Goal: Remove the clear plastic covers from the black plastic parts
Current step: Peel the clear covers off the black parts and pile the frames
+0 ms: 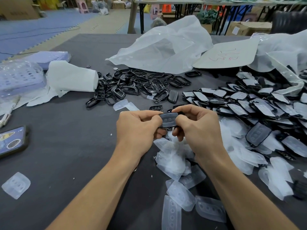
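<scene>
Over the dark grey worktop (66, 146), one covered part is pinched at both ends.

Nearest, a heap of peeled clear plastic covers (179, 193) is seen. Just above it, a black plastic part under its clear cover (168, 119) is held by the left grip (137, 128) and the right grip (199, 128), with the fingers of both curled tight round its ends. The cover would best be lifted from one edge while the frame is held steady. Farther off lie the still-covered parts (249, 103) and the stripped black frames (141, 82).

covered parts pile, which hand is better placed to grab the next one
Right, probably: the right hand sits next to the covered parts pile on that side, while the left hand would have to reach across.
</scene>
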Tool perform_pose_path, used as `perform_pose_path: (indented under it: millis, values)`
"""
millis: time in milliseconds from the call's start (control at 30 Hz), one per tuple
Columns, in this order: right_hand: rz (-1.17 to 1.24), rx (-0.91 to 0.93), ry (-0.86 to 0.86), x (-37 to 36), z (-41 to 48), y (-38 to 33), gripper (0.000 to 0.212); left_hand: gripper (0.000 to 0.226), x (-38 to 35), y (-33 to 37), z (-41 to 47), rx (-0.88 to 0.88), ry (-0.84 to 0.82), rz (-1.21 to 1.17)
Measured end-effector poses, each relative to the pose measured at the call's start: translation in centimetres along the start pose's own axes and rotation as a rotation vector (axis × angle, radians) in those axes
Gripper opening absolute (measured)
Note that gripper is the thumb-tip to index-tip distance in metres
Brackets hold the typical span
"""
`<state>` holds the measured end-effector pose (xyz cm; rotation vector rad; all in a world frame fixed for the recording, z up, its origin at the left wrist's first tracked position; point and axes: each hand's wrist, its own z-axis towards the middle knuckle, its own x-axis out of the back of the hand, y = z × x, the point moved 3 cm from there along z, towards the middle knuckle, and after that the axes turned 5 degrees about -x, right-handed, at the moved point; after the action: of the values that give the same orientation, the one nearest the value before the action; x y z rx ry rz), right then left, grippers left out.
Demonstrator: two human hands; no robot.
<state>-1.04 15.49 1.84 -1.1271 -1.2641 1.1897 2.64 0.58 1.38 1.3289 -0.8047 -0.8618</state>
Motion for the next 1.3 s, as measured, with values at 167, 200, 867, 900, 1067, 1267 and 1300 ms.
perform_pose_path:
  millis: [167, 200, 867, 900, 1067, 1267, 1300]
  values:
    - [-0.529, 0.353, -0.001, 0.0, -1.1, -1.5, 0.049, 0.024, 0.2, -0.5, 0.4, 0.037, 0.018, -0.003]
    - [-0.574, 0.411, -0.053, -0.3, -1.3, -1.6, 0.051, 0.023, 0.2, -0.7, 0.4, 0.044, 0.005, 0.0]
    - [-0.922, 0.055, 0.448, 10.4, 3.1, -2.7, 0.079, 0.025, 0.8, -1.2, 0.9, -0.014, 0.052, 0.078]
    - [-0.926, 0.098, 0.443, 9.5, 2.9, -2.6, 0.078, 0.025, 0.9, -1.2, 1.0, -0.043, 0.071, 0.139]
    - [-0.874, 0.314, 0.164, 2.8, 1.6, -1.2, 0.058, 0.019, 1.0, -0.1, 1.4, -0.275, 0.136, 0.544]
    - [-1.081, 0.388, 0.018, 0.2, 1.5, 0.7, 0.039, 0.034, -1.0, -0.6, 5.7, -0.375, 0.053, 0.732]
    - [-1.109, 0.36, 0.022, 0.3, 1.6, 0.9, 0.035, 0.035, -1.5, -0.5, 6.4, -0.4, 0.037, 0.74]
